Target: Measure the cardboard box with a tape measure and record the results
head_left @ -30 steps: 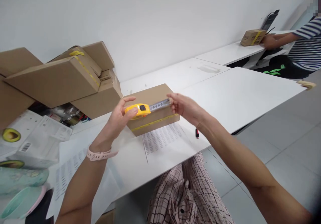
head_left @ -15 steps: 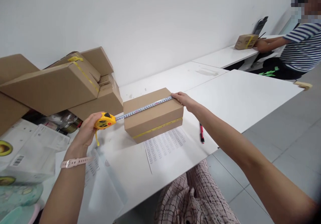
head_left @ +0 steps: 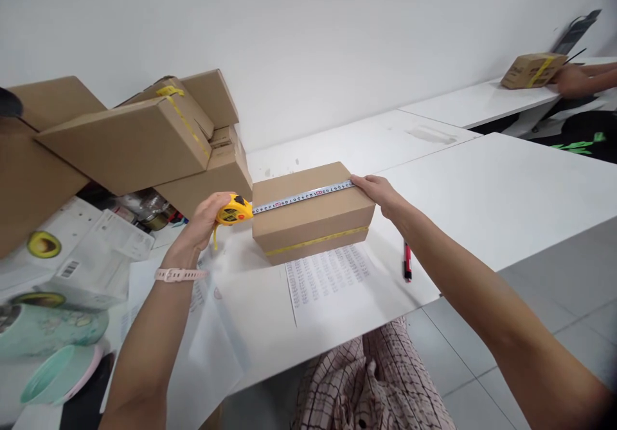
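Taking the middle of the cardboard box (head_left: pixel 313 221) as the centre of the dial, my left hand (head_left: pixel 205 221) is at 9 o'clock, wrapped around the yellow tape measure (head_left: pixel 234 210), whose case sits just beside the box's left edge. The blade (head_left: pixel 299 197) runs from it across the top of the box, lying along the cardboard towards 2 o'clock. There my right hand (head_left: pixel 378 191) grips the free end with its fingertips, by the box's right edge. So the box lies between my hands, flat on the table (head_left: pixel 260 301), with yellow tape along its near side.

A printed sheet (head_left: pixel 332 295) lies at 6 o'clock, partly under the box, and a red-and-black marker (head_left: pixel 407 264) at 4, beneath my right forearm. Larger cardboard boxes (head_left: pixel 139 134) are piled at 10 o'clock. Far off at 2, a co-worker's hand (head_left: pixel 571 81) is against another box (head_left: pixel 533 72).
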A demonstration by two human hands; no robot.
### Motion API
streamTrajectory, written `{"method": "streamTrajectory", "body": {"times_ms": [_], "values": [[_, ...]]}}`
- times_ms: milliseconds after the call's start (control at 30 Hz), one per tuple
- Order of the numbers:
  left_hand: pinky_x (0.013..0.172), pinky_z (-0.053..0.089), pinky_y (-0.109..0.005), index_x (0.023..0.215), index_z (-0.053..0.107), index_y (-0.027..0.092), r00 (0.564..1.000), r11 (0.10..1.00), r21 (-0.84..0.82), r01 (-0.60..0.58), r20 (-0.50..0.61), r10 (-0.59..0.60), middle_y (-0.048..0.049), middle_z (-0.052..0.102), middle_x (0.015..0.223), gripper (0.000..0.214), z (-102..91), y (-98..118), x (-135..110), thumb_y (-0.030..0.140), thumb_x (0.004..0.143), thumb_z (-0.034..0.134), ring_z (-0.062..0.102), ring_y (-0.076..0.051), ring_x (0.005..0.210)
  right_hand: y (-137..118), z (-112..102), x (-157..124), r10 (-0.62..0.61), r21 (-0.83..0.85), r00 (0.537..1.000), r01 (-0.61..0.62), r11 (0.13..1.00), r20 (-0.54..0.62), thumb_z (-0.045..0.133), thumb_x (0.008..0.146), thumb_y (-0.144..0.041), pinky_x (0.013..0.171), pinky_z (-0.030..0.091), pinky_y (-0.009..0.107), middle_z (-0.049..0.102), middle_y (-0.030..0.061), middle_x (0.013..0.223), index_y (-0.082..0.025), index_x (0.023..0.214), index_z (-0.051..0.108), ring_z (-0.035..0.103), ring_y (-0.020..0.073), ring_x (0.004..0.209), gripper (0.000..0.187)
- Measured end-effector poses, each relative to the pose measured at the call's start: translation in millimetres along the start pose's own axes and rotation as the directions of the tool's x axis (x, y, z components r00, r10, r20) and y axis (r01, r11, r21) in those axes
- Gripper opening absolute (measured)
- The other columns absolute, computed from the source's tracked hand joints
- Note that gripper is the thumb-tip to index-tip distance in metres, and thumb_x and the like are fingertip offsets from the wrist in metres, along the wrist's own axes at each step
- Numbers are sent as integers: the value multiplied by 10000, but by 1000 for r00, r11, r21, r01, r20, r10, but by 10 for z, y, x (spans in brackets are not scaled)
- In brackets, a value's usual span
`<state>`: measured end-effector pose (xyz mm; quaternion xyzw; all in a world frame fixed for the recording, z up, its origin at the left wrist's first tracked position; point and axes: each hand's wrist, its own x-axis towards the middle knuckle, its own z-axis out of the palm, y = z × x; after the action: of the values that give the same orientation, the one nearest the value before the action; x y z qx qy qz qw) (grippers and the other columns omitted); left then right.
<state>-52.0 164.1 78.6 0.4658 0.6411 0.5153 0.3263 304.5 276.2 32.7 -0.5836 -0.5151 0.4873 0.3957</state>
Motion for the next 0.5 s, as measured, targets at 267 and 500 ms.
{"method": "streamTrajectory", "body": {"times_ms": [267, 500], "values": [[781, 560, -334, 1288, 649, 227, 980, 992, 124, 37, 191, -60, -90, 756, 1107, 692, -79, 195, -519, 537, 693, 820, 718, -282, 951, -58, -122, -13, -248, -31, 964, 247, 969, -98, 664, 887, -324, 687, 378, 303, 563, -6, 726, -210, 687, 524, 489, 139, 708, 270], [861, 563, -392, 1265, 659, 239, 593, 781, -256, 570, 785, -176, -101, 695, 1149, 652, 768, -351, -1905, 415, 684, 895, 691, -249, 967, -448, 44, -36, -507, -165, 809, 566, 808, 296, 578, 935, -383, 819, 465, 368, 692, 65, 942, -212, 831, 605, 599, 206, 865, 201]]}}
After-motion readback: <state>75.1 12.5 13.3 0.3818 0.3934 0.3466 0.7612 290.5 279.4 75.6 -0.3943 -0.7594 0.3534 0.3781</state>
